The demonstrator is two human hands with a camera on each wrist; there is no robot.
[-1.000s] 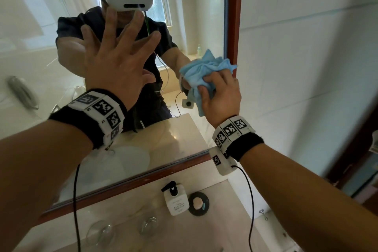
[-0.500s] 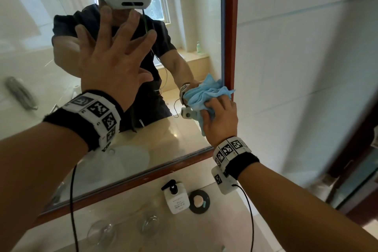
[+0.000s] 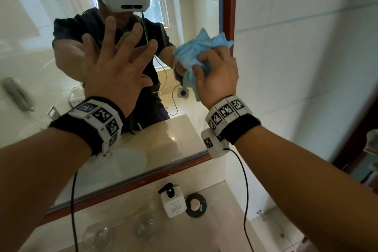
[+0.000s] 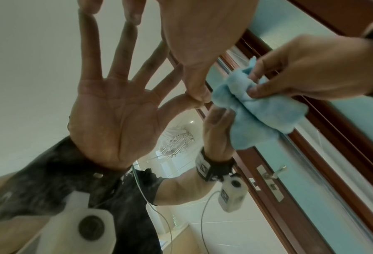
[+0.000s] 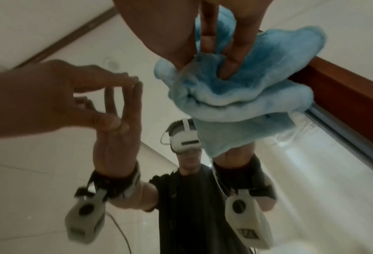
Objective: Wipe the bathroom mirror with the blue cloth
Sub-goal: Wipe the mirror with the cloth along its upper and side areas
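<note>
The bathroom mirror (image 3: 30, 47) has a red-brown wooden frame (image 3: 229, 6). My right hand (image 3: 216, 76) grips a bunched blue cloth (image 3: 194, 52) and presses it on the glass close to the frame's right side. My left hand (image 3: 114, 67) lies flat on the glass to the left of it, fingers spread and holding nothing. The left wrist view shows the left hand's thumb (image 4: 194, 80) touching the glass right beside the cloth (image 4: 235, 86). In the right wrist view the right hand's fingers (image 5: 231, 56) dig into the cloth (image 5: 268, 77), with the left hand (image 5: 51, 96) off to the left.
Below the mirror is a beige counter (image 3: 214, 237). On it stand a white pump bottle (image 3: 173, 202), a black round dish (image 3: 196, 205) and two clear glass pieces (image 3: 144, 228). White tiled wall (image 3: 306, 67) runs to the right of the frame. Sensor cables hang from both wrists.
The right hand slid the cloth down along the mirror's right edge, then back up to a higher spot. The left hand has stayed flat on the glass.
</note>
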